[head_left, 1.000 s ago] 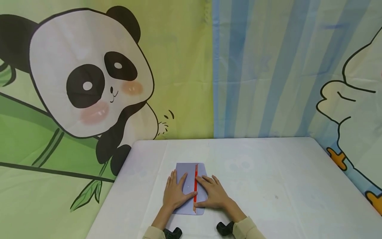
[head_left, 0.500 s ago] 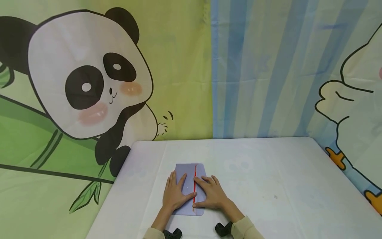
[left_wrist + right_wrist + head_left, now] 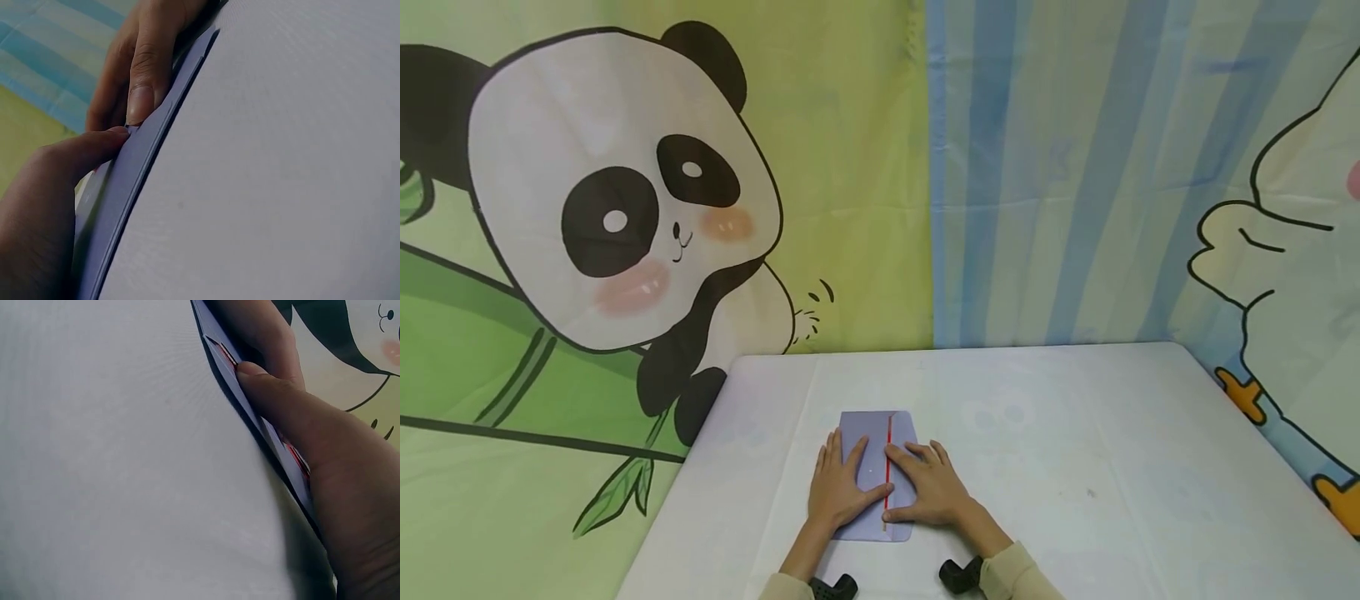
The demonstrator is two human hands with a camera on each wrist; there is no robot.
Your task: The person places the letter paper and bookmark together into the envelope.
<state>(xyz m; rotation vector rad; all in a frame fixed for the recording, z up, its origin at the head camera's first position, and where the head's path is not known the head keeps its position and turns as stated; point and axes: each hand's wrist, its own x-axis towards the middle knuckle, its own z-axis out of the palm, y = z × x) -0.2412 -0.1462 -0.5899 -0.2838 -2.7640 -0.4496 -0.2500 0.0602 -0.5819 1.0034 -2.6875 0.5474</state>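
Observation:
A flat lavender envelope (image 3: 863, 429) lies on the white table in the head view, with a folded flap along its right side. A thin red line (image 3: 887, 473) shows at the flap's edge; in the right wrist view red edges (image 3: 299, 460) peek from the narrow gap there. My left hand (image 3: 837, 492) rests on the envelope's left part, fingers spread, its thumb reaching the red line. The thumb and forefinger of my right hand (image 3: 934, 490) press on the flap edge, the other fingers loosely spread. In the left wrist view both thumbs meet near the envelope's edge.
The white table (image 3: 1037, 450) extends on both sides and behind the envelope. Black wrist devices (image 3: 961, 575) sit at both wrists. A printed curtain with a panda (image 3: 625, 192) hangs beyond the table.
The red strip has narrowed from a band to a thin line as the flap edge shifted slightly left under my right fingers. My left hand stays almost still.

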